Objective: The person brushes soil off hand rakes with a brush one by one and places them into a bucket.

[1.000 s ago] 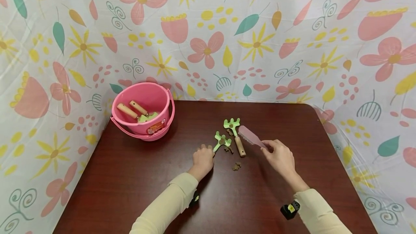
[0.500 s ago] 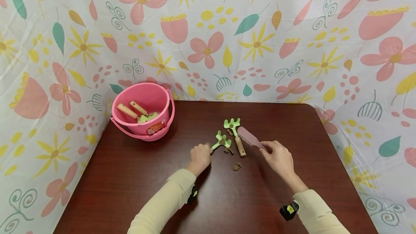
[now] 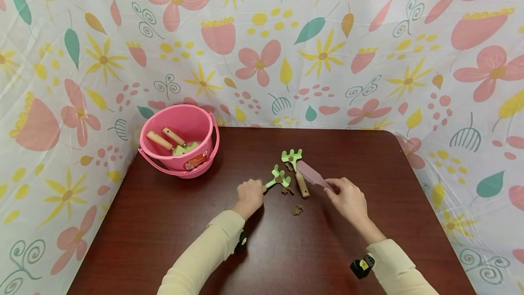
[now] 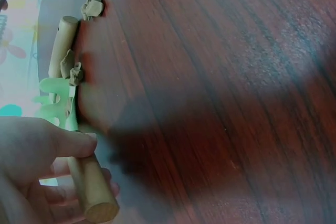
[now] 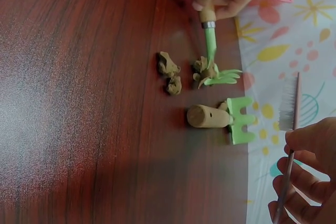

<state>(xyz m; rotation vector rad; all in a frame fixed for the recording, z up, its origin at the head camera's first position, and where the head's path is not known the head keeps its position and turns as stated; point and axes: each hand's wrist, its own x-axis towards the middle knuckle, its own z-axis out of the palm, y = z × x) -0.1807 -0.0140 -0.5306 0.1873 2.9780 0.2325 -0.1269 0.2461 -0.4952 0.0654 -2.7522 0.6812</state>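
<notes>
**Rake [image 3: 271, 183] gripped, brush [image 3: 313, 175] raised**

The left hand [image 3: 250, 195] grips the rake's wooden handle, probably steadying its clod-smeared head mid-counter [image 3: 155, 222]. The right hand [image 3: 350, 200] pinches the brush's handle, seemingly keeping its bristle side toward the tools. A second rake [image 3: 302, 185], lying alongside nearer the far edge, could crowd a stroke. Brown clumps [image 3: 297, 210] lie around; a bucket [image 3: 192, 124] holding wooden-handled tools [image 3: 160, 140] stands by the far-left corner.

One table [image 3: 155, 231] bears one pink bucket [image 3: 190, 124] at the far left, with two wooden handles [image 3: 160, 140] inside; to its right are two green rakes [image 3: 296, 155], one pink brush [image 3: 312, 174], one left hand [image 3: 249, 198], one right hand [image 3: 349, 199] and at least three brown lumps [image 3: 297, 210], whose exact count is unclear.
</notes>
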